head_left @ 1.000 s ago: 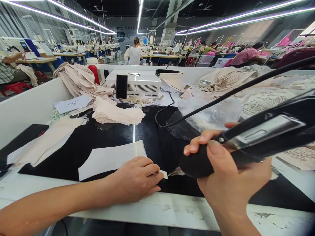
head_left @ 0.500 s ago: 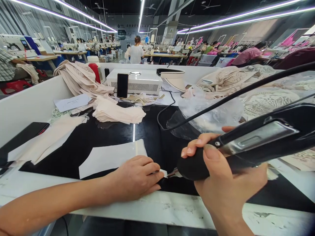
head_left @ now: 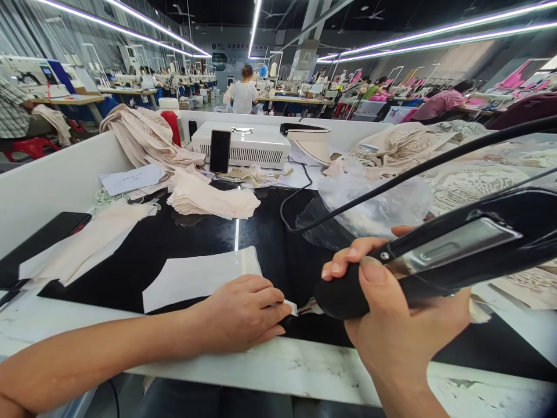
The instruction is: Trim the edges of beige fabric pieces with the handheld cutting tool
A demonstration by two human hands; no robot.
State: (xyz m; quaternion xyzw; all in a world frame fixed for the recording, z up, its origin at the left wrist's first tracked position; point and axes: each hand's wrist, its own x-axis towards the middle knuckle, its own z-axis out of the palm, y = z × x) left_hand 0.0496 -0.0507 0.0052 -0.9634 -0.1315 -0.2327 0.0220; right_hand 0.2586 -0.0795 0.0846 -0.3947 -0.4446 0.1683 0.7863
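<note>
My right hand (head_left: 400,313) is wrapped round a black corded hand tool (head_left: 452,255) with a long silver plate on its side. The tool's narrow metal tip (head_left: 311,307) points left at the end of a small white piece (head_left: 292,306), touching or nearly so. With its fingers pressed together, my left hand (head_left: 243,313) grips that white piece low over the black work surface (head_left: 174,232). Just behind the left hand lies a flat white panel (head_left: 200,278) with a cream strip along its right edge. Whether the white piece joins the panel is hidden by the hand.
Stacked pale fabric pieces (head_left: 213,197) lie ahead. A white vented box (head_left: 256,154) with a phone (head_left: 220,151) against it stands at the back. The black cable (head_left: 418,171) crosses above a clear plastic bag (head_left: 374,194). More cut fabric (head_left: 91,238) lies left.
The whole view has shifted slightly. Both hands, the tool and the white piece keep nearly the same places relative to one another.
</note>
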